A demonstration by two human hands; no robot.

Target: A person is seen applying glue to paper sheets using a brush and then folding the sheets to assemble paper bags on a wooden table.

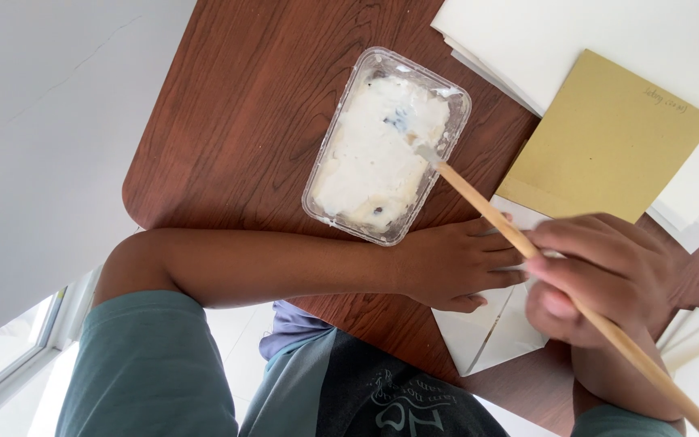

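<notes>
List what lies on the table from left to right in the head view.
Clear plastic tub of white paste → left hand flat on the white folded paper → right hand gripping the wooden stick, its tip dipped in the tub → tan card lying on white sheets.

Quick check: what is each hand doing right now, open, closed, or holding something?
Left hand: open, lying flat on the folded white paper.
Right hand: closed on the wooden brush, its tip in the clear paste tub.
</notes>
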